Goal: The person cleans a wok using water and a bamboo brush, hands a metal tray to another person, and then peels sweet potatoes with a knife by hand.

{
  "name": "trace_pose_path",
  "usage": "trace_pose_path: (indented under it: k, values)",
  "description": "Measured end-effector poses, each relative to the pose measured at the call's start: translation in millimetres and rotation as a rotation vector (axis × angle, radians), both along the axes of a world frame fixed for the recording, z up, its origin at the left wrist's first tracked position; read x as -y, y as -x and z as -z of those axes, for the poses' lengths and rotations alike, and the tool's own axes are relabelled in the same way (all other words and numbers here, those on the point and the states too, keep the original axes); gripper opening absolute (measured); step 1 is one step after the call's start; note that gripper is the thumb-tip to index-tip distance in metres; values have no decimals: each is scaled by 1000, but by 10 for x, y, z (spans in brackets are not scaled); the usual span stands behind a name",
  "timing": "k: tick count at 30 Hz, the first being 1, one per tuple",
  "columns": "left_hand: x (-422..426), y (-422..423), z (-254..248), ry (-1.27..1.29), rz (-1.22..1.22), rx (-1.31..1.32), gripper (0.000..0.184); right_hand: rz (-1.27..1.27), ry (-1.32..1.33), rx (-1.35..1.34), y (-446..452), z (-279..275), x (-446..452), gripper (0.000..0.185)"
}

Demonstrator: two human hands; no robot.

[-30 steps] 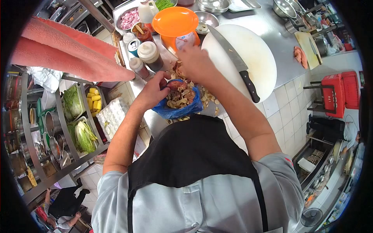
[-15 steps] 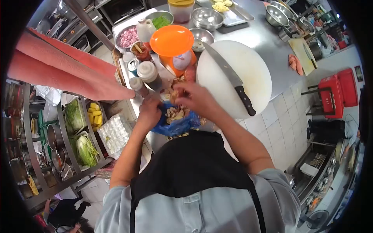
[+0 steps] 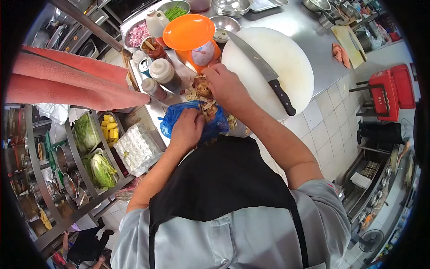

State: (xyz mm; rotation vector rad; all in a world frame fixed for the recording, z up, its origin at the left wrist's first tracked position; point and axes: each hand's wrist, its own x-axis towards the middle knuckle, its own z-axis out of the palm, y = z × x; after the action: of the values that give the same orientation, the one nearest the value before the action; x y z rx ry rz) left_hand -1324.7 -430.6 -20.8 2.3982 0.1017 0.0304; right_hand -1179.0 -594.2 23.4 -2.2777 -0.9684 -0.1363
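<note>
A crumpled blue plastic bag [image 3: 168,121] lies at the counter's near edge, with brown and pale peelings [image 3: 209,112] in its mouth. My left hand [image 3: 187,127] is closed on the bag's rim. Just beyond the bag, my right hand [image 3: 224,87] curls down beside a brown, round-looking lump [image 3: 202,86] among more scraps; its fingertips are partly hidden, so what they grip does not show. To the right, a large knife [image 3: 255,62] rests on the round white cutting board [image 3: 291,67]. An orange container [image 3: 186,56] with an orange lid [image 3: 189,32] stands behind my hands.
Sauce bottles [image 3: 165,74], an open can [image 3: 144,65] and a jar of red sauce [image 3: 154,47] line the left side. Bowls of chopped pink pieces [image 3: 138,33] and greens [image 3: 176,11] stand behind them. A pink towel [image 3: 80,83] hangs at left; a metal bowl [image 3: 226,24] sits behind the board.
My right hand has moved up and right, away from the bag's mouth to the scraps beyond. My left hand has shifted down and right over the bag. The view has tilted slightly.
</note>
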Motion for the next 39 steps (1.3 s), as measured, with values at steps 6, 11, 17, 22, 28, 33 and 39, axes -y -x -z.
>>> trace_pose_path:
  k: [6, 11, 17, 22, 28, 33, 39]
  values:
    - [-90, 49, -51, -41, 157, 37, 38, -47, 367, -426, 680, -37, 228, 44]
    - [-86, 137, -102, -219, 119, 34, 41, 38, 317, -557, 797, 199, 436, 59]
    - [3, -115, -67, -202, 55, 36, 49, 69, 207, -583, 865, 597, 558, 68]
    - [169, -294, 96, 60, -51, -83, 52, 116, 125, -567, 905, 643, 563, 52]
    - [189, -162, -24, 447, 34, -102, 55, 100, 217, -473, 882, 706, 558, 25]
    - [-86, -150, -200, 695, -159, 51, 49, 17, 331, -504, 830, 716, 605, 28]
    - [-350, -425, -79, 471, -285, 281, 47, 22, 346, -547, 822, 89, 628, 49]
